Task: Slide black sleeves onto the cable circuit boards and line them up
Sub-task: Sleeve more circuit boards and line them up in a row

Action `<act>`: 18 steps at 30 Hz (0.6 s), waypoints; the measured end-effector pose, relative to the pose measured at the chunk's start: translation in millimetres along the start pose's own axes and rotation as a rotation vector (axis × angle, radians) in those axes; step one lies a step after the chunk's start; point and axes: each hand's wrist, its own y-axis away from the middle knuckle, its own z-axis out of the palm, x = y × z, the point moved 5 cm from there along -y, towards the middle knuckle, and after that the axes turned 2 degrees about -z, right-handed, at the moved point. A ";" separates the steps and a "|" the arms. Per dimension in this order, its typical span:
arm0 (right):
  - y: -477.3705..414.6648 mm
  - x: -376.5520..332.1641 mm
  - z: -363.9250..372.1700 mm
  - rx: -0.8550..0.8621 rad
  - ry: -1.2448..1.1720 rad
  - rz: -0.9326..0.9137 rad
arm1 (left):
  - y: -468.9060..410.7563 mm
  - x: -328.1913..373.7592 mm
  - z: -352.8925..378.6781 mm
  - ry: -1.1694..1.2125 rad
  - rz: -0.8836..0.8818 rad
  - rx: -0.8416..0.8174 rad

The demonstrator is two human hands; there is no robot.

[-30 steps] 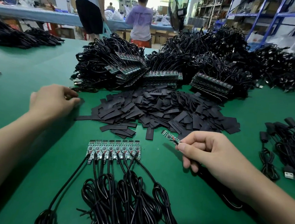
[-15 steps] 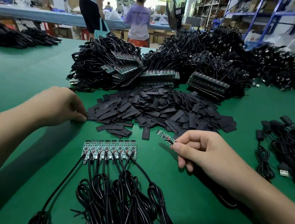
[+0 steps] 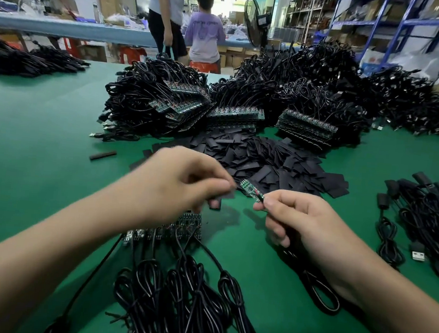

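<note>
Step in hand, as we read it: getting a black sleeve (image 3: 215, 202) onto the circuit board (image 3: 251, 191). To do it well we'd squeeze the flat sleeve by its edges so the mouth pops open and turn it in line with the board's long axis. Then lead with the board's free tip, and keep the pinch of the right hand (image 3: 306, 221) back at the wire end so the sleeve can run the full length. Risk — parts on the board snagging the sleeve edge if it goes in skewed.

Where things are: right hand clenched in a pinch, thumb and forefinger grasping the board at its wire end. Board sticks out free toward 10 o'clock from those fingers (image 3: 271, 201), held up off the surface (image 3: 30, 136) as it looks. Its cable (image 3: 309, 279) trails from under the hand toward 5 o'clock. Left hand (image 3: 179, 186) is motion-blurred — fingers bunched, and they look to be pinching the sleeve, which hangs just below the fingertips at 6 o'clock. Mouth open or not, we can't tell. Sleeve is at about 8 o'clock from the board's free tip, near but apart; nothing is on the board yet.

Sleeve pile (image 3: 266, 165) at 12 o'clock of the hands. Row of boards (image 3: 165, 230) at 6 o'clock under the left hand, partly hidden by it, look bare, coiled cables (image 3: 175, 295) below them. Early in the task, by our guess.
</note>
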 end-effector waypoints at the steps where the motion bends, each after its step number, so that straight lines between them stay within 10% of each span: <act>1: -0.9 0.8 -0.7 0.014 -0.047 0.002 | -2.8 4.5 12.3 0.057 0.010 -0.034; 10: 2.8 1.6 2.7 -0.053 0.055 -0.019 | -2.8 -9.1 39.2 0.359 -0.019 0.036; 18: 5.9 0.5 5.4 -0.044 0.167 -0.058 | 11.8 5.5 26.1 -0.109 0.218 0.287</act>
